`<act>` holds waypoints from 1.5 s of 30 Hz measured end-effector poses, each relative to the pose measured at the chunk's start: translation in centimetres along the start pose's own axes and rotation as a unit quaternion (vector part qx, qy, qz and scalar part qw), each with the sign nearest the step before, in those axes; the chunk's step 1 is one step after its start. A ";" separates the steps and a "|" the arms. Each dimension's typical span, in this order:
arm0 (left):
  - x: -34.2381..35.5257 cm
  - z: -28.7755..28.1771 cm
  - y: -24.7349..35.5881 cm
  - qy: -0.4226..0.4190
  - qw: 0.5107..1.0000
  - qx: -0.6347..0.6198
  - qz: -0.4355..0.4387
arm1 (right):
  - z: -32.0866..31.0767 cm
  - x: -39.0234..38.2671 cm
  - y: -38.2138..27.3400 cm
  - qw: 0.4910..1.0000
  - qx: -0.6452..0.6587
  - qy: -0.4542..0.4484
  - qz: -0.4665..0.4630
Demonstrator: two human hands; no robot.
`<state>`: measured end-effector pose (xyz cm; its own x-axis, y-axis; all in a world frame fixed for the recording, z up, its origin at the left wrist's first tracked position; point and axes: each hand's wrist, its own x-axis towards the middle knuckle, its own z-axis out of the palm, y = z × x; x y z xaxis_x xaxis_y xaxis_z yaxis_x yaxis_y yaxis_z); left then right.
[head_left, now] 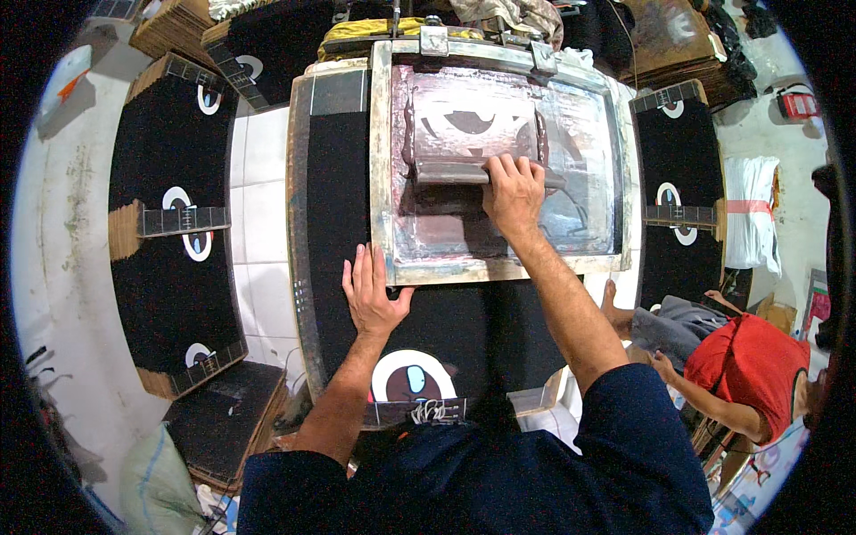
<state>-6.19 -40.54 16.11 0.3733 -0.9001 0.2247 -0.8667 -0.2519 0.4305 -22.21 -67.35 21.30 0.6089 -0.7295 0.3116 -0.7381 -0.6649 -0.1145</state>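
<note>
At the centre of the frame there are one left hand (374, 290), one right hand (515, 192), one squeegee (450, 172) and one framed screen (382, 160), with two metal clamps (434, 40) along the screen's top edge. One large eye print (415, 383) shows at lower centre, four side eye prints (197, 243) run down the left, one partial eye print (256, 67) is at upper left, and three smaller eye prints (685, 235) are at right. One co-worker (744, 374) appears at lower right, one white bundle (752, 236) at right.
</note>
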 end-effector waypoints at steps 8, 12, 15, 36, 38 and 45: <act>0.4 -0.3 0.0 0.001 0.998 -0.052 -0.032 | -0.7 0.4 0.2 1.000 -0.012 0.009 -0.017; 0.6 -0.6 1.0 -0.023 0.987 -0.138 -0.077 | -1.3 0.8 0.7 0.999 -0.030 -0.023 -0.015; 0.8 -1.6 1.8 -0.019 0.965 -0.237 -0.111 | -1.3 3.2 1.4 0.999 -0.037 -0.016 -0.006; 2.3 -3.0 2.1 -0.049 0.920 -0.364 -0.140 | 2.7 18.2 7.2 0.992 -0.011 -0.128 -0.014; 2.3 -2.7 2.0 -0.046 0.916 -0.373 -0.142 | 2.5 17.0 6.5 0.993 -0.008 -0.116 0.007; 2.0 -2.3 1.7 -0.036 0.941 -0.311 -0.125 | -1.2 1.5 0.8 0.998 0.049 -0.030 0.031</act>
<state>-6.19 -41.91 19.29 0.4965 -0.8680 -0.0013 -0.3851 -0.2216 0.8959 -22.29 -68.79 22.83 0.5818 -0.7754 0.2454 -0.7443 -0.6292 -0.2236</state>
